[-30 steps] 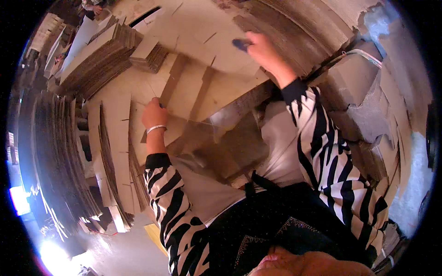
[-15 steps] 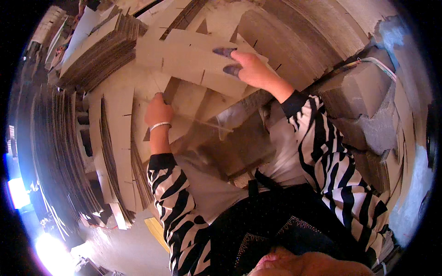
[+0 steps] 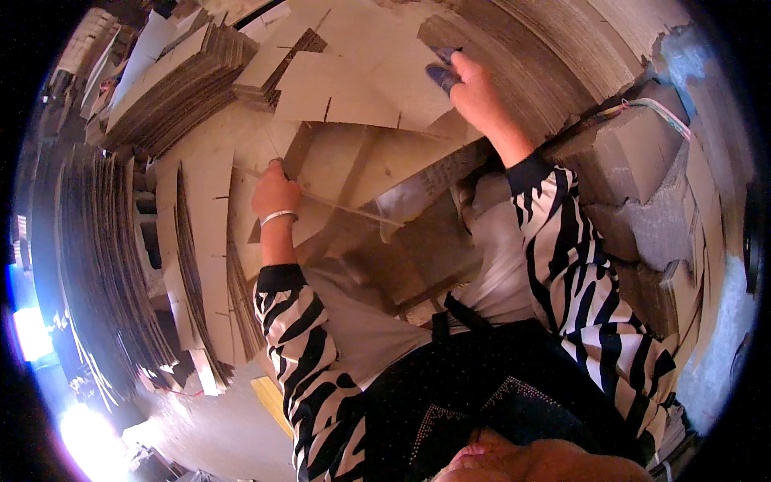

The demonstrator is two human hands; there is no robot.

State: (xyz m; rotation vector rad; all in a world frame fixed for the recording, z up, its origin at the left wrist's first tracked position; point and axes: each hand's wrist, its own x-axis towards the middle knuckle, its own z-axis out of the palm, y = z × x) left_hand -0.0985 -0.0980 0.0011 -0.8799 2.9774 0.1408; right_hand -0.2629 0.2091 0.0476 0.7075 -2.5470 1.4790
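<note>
Pale slotted cardboard sheet (image 3: pixel 353 96) is gripped at its far edge by right hand (image 3: pixel 478 96), fingers clamped; left hand (image 3: pixel 275 193) pinches a thin cardboard strip (image 3: pixel 345 205) below it. Slots should be aligned squarely before pressing.

Stacks of flat cardboard sheets (image 3: pixel 173 76) are lying on the floor (image 3: pixel 217 418), with more sheets (image 3: pixel 96 273) standing on edge, leaning in a row.

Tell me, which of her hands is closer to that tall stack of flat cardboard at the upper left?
Left. The left hand grips a cardboard sheet just below and right of the stack; the right hand holds that sheet's far edge, well to the right.
</note>
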